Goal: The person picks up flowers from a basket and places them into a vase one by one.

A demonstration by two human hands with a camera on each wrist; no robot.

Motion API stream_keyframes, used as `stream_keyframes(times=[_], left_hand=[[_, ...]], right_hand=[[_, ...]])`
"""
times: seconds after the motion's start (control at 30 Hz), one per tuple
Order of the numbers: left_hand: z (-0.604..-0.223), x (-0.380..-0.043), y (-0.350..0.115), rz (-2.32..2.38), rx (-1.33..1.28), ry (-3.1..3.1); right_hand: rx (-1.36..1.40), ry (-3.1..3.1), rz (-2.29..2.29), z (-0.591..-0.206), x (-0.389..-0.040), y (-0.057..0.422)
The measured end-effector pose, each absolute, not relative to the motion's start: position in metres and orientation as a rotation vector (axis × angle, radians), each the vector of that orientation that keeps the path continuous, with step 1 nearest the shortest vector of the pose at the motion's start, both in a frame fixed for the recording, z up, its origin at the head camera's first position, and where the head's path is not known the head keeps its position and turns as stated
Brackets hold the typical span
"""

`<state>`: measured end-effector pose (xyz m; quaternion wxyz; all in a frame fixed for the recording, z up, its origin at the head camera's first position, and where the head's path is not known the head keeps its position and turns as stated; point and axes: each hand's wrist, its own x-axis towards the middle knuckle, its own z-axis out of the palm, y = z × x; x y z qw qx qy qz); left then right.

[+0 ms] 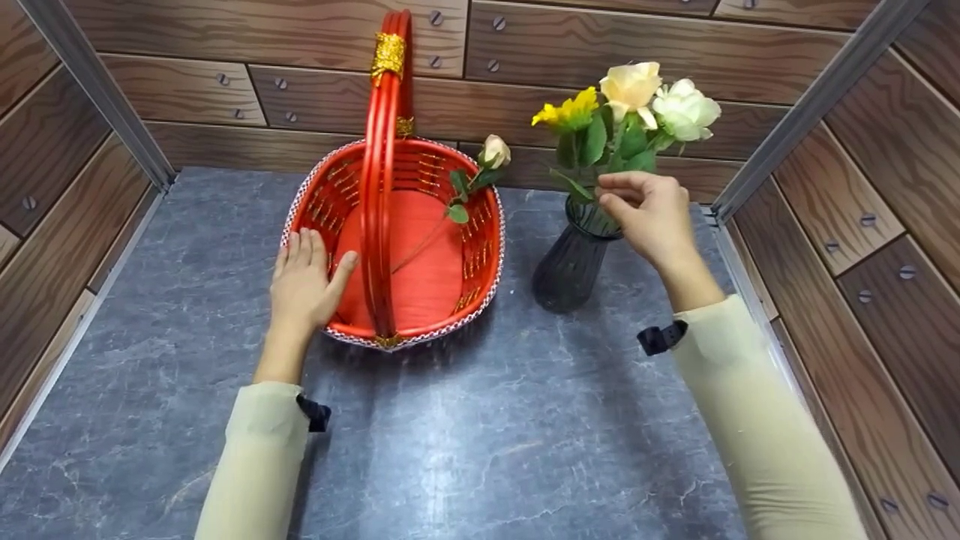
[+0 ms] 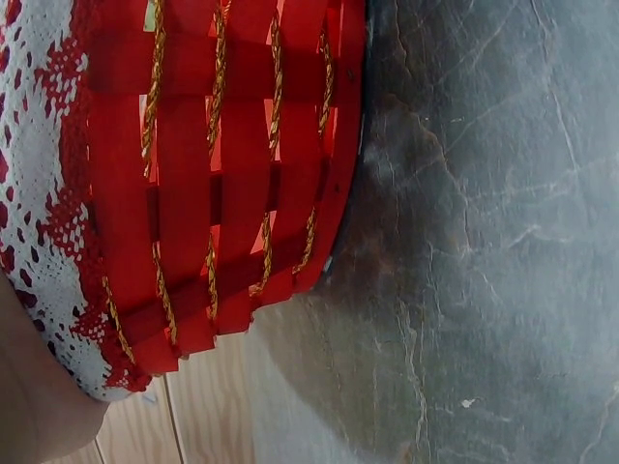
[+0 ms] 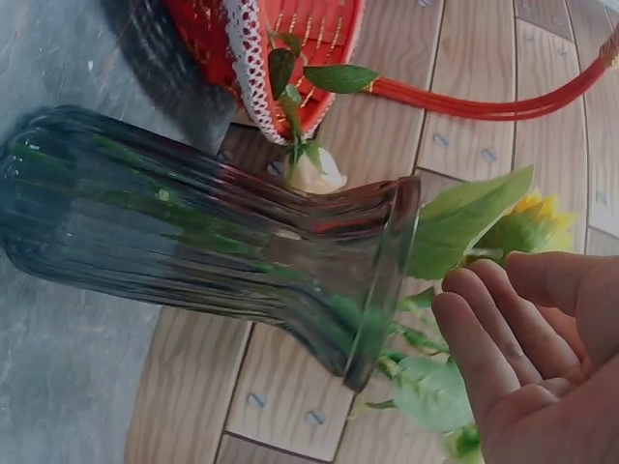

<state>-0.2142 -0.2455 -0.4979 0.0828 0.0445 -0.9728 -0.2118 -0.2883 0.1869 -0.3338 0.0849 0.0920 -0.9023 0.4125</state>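
Note:
My left hand (image 1: pixel 300 281) rests on the left rim of a red woven basket (image 1: pixel 487 285), thumb spread over the inside and the other fingers straight. White lace along that rim shows beside part of the hand in the left wrist view. Inside the basket leans one cream rose (image 1: pixel 495 152), its bud above the right rim and its thin stem down on the basket floor. My right hand (image 1: pixel 652 214) is just above the mouth of a dark glass vase (image 1: pixel 566 274), fingertips bent at the stem of a yellow flower (image 1: pixel 566 112). Its leaf (image 3: pixel 474 217) lies against the fingertips.
A peach rose (image 1: pixel 630 86) and a white flower (image 1: pixel 686 110) also stand in the vase. The basket's tall red handle (image 1: pixel 379 210) arches over its middle. Wood-patterned walls (image 1: pixel 600 37) enclose the grey marbled table (image 1: pixel 450 450) at the back and sides.

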Motion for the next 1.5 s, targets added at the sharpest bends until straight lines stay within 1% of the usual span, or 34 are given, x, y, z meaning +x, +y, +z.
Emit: stream_keyframes(times=[0.1,0.33,0.67,1.1,1.5], left_hand=[[-0.498,-0.214,-0.245,-0.642,0.133,-2.905],[-0.498,-0.214,-0.245,-0.64,0.135,-2.899],[-0.497,-0.214,-0.245,-0.637,0.135,-2.897],[-0.498,-0.216,-0.246,-0.622,0.133,-2.903],[-0.499,-0.215,-0.246,-0.634,0.144,-2.902]], right_hand=[[0.32,-2.641,1.212,-0.333,-0.285,0.181],[0.415,-2.516,1.328,-0.328,-0.28,0.165],[0.513,-2.367,1.837,-0.326,-0.271,0.139],[0.501,-2.319,2.03,-0.35,-0.271,0.102],[0.417,-2.344,2.193,-0.382,-0.278,0.074]])
